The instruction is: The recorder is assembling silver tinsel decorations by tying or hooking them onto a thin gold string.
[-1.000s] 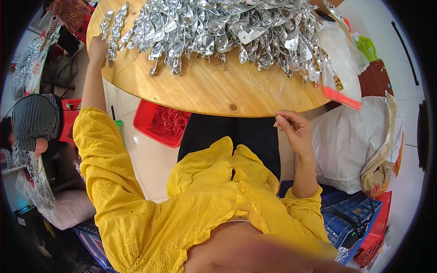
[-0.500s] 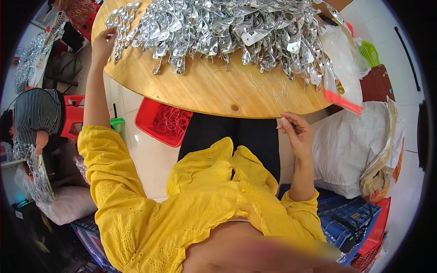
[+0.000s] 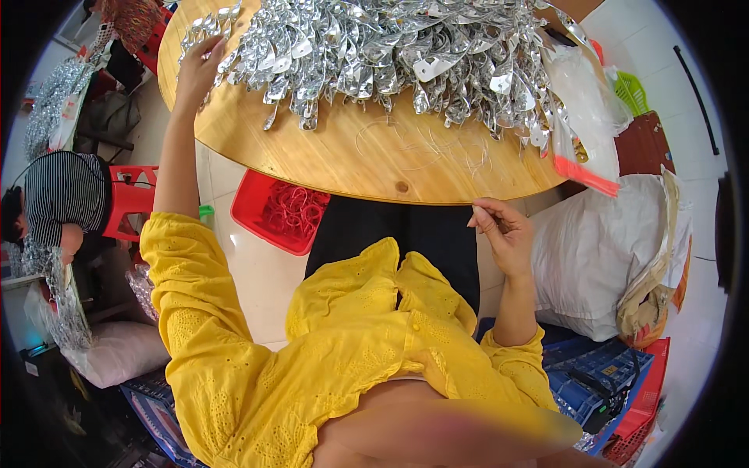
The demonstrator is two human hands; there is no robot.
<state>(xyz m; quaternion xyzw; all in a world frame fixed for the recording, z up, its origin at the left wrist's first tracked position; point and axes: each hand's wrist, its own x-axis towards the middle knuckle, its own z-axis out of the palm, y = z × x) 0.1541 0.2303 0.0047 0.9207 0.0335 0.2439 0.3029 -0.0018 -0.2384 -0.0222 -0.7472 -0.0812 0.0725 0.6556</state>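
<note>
Silver twisted foil strips (image 3: 367, 58) lie in a thick heap across the far part of the round wooden table (image 3: 312, 160). My left hand (image 3: 199, 69) reaches over a smaller group of these strips at the table's far left, its fingers stretched out and apart, with part of the strips hidden under it. At the near right edge of the table is my right hand (image 3: 505, 234), thumb and fingers drawn together; whatever they pinch is too small to name. Thin clear thread (image 3: 421, 148) lies in loose loops on the wood between the heap and this hand.
Below the table a red bin (image 3: 253, 204) holds red cords. A clear plastic bag (image 3: 585, 109) lies on the right edge, above a large white sack (image 3: 597, 249). Blue crates (image 3: 589, 374) stand at lower right. Another person (image 3: 62, 199) sits on a red stool at left.
My left hand has moved right and slightly farther over the small group of strips. My right hand has shifted slightly left and down at the table edge.
</note>
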